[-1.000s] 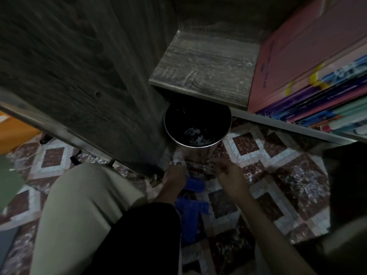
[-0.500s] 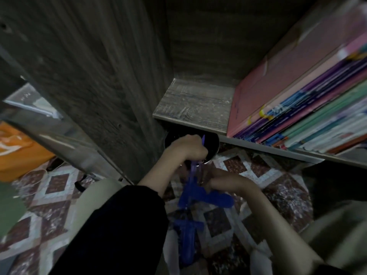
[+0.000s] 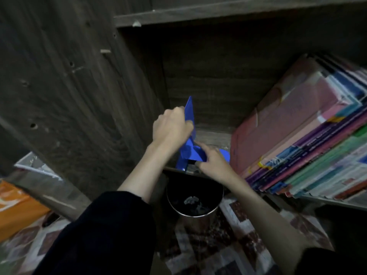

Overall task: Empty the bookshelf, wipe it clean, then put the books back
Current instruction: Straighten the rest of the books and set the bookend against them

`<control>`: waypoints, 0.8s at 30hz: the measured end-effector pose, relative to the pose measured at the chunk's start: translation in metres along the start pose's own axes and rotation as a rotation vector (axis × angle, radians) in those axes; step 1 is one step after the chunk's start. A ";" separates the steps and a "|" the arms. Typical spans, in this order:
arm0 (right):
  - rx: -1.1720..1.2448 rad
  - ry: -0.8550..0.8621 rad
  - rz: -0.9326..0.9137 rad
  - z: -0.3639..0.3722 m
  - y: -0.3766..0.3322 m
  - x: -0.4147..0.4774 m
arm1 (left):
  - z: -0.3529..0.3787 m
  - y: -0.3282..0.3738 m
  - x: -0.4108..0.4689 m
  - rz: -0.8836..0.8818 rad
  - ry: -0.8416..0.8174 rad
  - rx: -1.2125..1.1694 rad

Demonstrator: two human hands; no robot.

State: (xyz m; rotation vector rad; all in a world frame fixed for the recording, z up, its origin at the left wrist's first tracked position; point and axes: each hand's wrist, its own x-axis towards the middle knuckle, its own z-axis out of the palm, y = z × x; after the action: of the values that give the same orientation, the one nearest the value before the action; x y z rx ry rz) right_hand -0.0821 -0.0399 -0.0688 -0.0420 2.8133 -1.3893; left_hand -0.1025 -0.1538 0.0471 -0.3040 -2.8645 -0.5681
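The dark wooden bookshelf (image 3: pixel 213 136) fills the view from 9 to 3 o'clock, with one bay bare and colourful leaning books (image 3: pixel 297 147) on it at 3 o'clock. The left hand (image 3: pixel 170 127) and right hand (image 3: pixel 215 162) both grip a crumpled blue cloth (image 3: pixel 189 152) at centre. Emptying looks partial and wiping barely begun.

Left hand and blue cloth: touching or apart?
Touching. The head view shows the left hand gripping the blue cloth at its upper end, fingers curled round it.
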 end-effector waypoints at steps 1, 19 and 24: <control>-0.047 0.026 0.015 0.005 0.004 0.007 | 0.007 -0.003 0.007 0.005 0.007 0.010; -0.440 -0.108 0.062 0.043 0.049 0.080 | 0.053 -0.044 0.077 -0.029 0.093 0.089; -0.462 -0.173 0.094 0.046 0.038 0.083 | 0.048 -0.050 0.081 0.073 0.128 0.234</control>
State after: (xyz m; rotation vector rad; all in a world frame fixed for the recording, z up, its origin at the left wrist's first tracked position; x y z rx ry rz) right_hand -0.1656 -0.0551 -0.1264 -0.0282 2.8746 -0.6600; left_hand -0.1994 -0.1674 0.0049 -0.3185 -2.7469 -0.2268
